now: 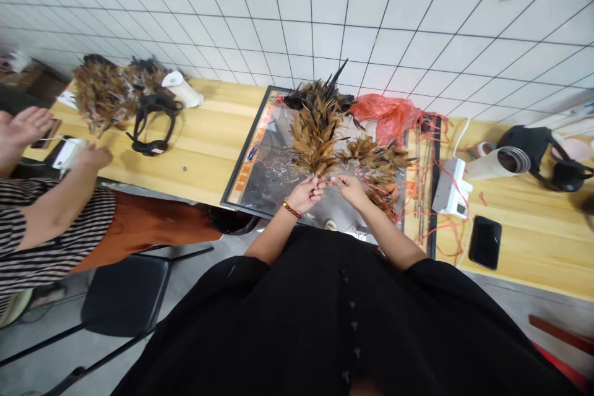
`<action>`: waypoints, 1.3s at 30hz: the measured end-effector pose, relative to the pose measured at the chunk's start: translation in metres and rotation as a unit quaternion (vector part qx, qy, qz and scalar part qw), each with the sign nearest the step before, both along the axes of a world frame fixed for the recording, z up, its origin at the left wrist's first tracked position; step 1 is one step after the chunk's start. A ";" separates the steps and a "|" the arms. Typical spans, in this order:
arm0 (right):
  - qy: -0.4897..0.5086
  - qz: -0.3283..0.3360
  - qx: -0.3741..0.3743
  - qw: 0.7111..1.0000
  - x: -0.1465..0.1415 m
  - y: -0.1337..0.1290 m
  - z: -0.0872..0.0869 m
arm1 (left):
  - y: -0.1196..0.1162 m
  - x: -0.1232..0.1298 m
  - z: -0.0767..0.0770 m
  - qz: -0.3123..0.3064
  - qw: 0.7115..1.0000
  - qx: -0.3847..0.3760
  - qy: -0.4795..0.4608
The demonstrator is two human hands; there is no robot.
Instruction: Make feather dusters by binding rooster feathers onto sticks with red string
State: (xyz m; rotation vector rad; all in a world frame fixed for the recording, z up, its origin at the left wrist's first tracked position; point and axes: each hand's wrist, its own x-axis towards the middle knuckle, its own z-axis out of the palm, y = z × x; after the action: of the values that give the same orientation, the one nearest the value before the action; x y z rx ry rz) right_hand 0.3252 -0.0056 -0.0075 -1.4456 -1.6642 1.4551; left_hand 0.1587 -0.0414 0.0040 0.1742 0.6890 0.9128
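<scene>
My left hand (306,193), with a beaded bracelet at its wrist, is closed in a pinch on a thin red string (328,182). Facing it, my right hand (350,188) pinches the same string a short way to the right. Just beyond my fingers lies a bundle of brown and black feathers (316,130), its lower end close to my left hand. More brown feathers (378,158) are heaped to the right, among loose red strings. Under all this is a dark-framed glass panel (260,189), scattered with small bits of fluff.
A red plastic bag (387,112) lies behind the feathers. To the right are a white power strip (450,189), a phone (485,241) and a clear roll (499,162). At left, a co-worker's arm (55,192) reaches near a black headset (153,124) and more feathers (104,90).
</scene>
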 end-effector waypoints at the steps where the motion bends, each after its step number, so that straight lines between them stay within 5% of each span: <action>1: 0.042 -0.041 -0.076 0.995 -0.001 0.000 0.001 | 0.000 -0.001 0.003 -0.012 1.000 -0.005 -0.005; 4: 0.185 -0.093 -0.285 0.936 0.004 0.002 0.009 | -0.003 -0.001 0.012 -0.006 0.999 -0.025 -0.020; 7: 0.300 -0.068 -0.389 0.869 0.011 -0.002 0.022 | -0.005 0.001 0.021 0.054 0.997 -0.035 -0.032; 17: 0.389 -0.128 -0.422 0.809 0.014 -0.015 0.046 | -0.015 -0.015 0.044 0.042 0.998 -0.039 0.000; 20: 0.399 -0.162 -0.425 0.796 0.000 -0.016 0.046 | -0.011 -0.024 0.039 0.016 0.996 0.007 0.090; 24: 0.377 -0.170 -0.426 0.805 -0.037 -0.024 0.044 | 0.007 -0.036 0.015 0.075 0.926 0.101 0.356; 28: 0.333 -0.188 -0.352 0.854 -0.075 -0.026 0.044 | 0.027 -0.050 0.001 0.093 0.839 0.145 0.516; 35: 0.284 -0.239 -0.310 0.875 -0.120 -0.017 0.046 | 0.039 -0.080 0.006 -0.052 0.715 0.161 0.678; 37: 0.270 -0.247 -0.303 0.880 -0.130 -0.018 0.045 | 0.039 -0.086 0.008 -0.071 0.706 0.157 0.687; 39: 0.264 -0.256 -0.292 0.883 -0.138 -0.018 0.043 | 0.038 -0.090 0.010 -0.069 0.727 0.140 0.669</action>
State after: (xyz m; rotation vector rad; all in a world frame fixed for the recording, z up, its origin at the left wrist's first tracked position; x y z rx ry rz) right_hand 0.1874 -0.0236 0.0356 -1.4328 -0.4687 1.8703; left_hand 0.0683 -0.0030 0.0137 1.2294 1.8400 0.6207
